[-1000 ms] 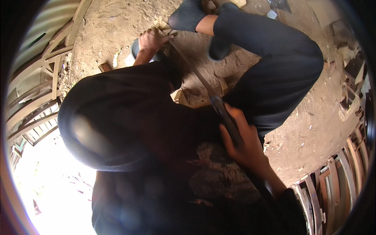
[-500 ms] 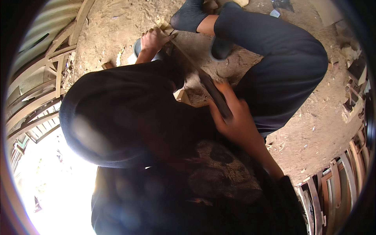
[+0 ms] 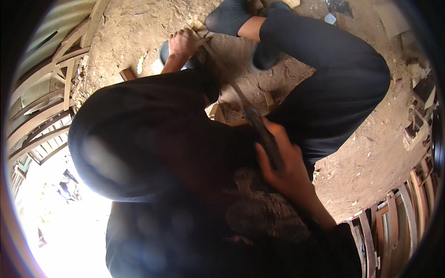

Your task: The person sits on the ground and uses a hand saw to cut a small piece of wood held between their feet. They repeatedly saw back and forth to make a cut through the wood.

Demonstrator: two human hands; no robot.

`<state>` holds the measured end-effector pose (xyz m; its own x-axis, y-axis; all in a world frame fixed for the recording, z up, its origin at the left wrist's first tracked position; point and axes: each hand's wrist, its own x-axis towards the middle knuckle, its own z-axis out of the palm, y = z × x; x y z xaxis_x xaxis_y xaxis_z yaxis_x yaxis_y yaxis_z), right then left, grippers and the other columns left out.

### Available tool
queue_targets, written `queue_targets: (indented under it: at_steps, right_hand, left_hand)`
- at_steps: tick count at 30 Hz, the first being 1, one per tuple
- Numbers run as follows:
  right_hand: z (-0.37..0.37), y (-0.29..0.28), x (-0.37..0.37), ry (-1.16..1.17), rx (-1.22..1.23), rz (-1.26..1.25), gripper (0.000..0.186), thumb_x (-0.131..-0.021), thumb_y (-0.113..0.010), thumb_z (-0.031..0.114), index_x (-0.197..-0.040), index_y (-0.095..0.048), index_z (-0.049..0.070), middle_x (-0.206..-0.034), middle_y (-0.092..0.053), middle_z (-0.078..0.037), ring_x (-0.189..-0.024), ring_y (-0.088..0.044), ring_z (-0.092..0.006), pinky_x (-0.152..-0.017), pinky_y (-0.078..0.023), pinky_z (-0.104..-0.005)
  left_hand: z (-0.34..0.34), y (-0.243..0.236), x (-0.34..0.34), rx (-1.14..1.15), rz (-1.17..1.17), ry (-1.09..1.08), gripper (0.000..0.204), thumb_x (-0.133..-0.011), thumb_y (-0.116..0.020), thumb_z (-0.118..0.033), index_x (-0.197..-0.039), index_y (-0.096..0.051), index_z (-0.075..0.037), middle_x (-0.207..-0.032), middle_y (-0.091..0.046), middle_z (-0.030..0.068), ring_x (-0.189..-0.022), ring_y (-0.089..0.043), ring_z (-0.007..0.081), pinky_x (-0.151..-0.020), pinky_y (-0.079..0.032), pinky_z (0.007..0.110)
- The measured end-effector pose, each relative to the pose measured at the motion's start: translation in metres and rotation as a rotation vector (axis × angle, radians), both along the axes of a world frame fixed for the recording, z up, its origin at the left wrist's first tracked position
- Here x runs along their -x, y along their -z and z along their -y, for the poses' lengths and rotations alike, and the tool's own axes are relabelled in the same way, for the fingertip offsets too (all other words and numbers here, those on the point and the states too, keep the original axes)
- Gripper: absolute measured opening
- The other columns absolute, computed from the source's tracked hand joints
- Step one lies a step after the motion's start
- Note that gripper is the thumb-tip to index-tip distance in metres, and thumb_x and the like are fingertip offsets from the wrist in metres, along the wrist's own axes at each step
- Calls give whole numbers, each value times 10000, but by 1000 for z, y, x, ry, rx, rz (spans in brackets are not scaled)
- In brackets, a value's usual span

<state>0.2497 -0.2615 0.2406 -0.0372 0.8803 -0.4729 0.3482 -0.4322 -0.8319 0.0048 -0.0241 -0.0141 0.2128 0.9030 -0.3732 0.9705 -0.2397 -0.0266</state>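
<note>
My right hand [image 3: 286, 160] is closed round the dark handle [image 3: 266, 139] of a long, narrow-bladed tool. Its blade [image 3: 238, 92] slants away to the upper left, smeared by motion, so I cannot tell its exact kind. The far end of the blade comes close to my left hand [image 3: 181, 44], which is closed with curled fingers beside a pale piece of wood [image 3: 200, 30]. A dark-socked foot [image 3: 228, 17] rests against that wood. What my left fingers grip is partly hidden, though they seem to hold the wood.
Dark slip-on shoes [image 3: 263, 58] lie on the dirt floor [image 3: 125, 34]. Wood offcuts [image 3: 216, 112] lie between my legs. Curved wooden pieces [image 3: 410, 204] stand stacked at the lower right, and more timber frames [image 3: 41, 116] line the left. Scraps [image 3: 419, 120] are heaped at the far right.
My right hand has drawn the tool back toward my body, down and slightly right. My left hand stays nearly where it was, by the wood and the foot.
</note>
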Motion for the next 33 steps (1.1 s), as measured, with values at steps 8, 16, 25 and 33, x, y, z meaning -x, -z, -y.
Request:
queue_targets:
  at_steps: [8,16,25,33]
  right_hand:
    - [11,-13,-13,-4,16,-47,412,-891,-584,83,-1279,-459,21,-883,-644,-214,-789,-683,-343,-671,-519,-391]
    - [-3,10,-14,-20,52,0,367,-897,-577,70,-1249,-486,21,-887,-650,-208,-843,-699,-301,-713,-523,-357]
    - [-29,24,-2,-58,118,-60,471,-875,-602,156,-1309,-447,55,-834,-652,-231,-744,-655,-416,-639,-538,-453]
    - [-45,13,0,-106,192,-8,437,-901,-573,92,-1309,-465,-21,-965,-667,-219,-887,-696,-324,-729,-529,-350]
  left_hand:
    - [9,15,11,-111,-40,48,716,-767,-620,-665,-1094,-599,-29,-1077,-655,158,-1044,-624,288,-991,-412,435]
    - [1,5,11,-60,49,47,634,-785,-651,-603,-1037,-609,-23,-1033,-665,179,-1019,-637,293,-975,-430,435]
    - [6,8,10,7,99,35,600,-775,-685,-527,-1100,-576,-35,-1046,-664,179,-1036,-635,307,-963,-436,441]
    - [-1,8,2,-7,84,-36,653,-771,-661,-581,-1132,-580,-43,-1074,-658,152,-1042,-629,289,-980,-417,439]
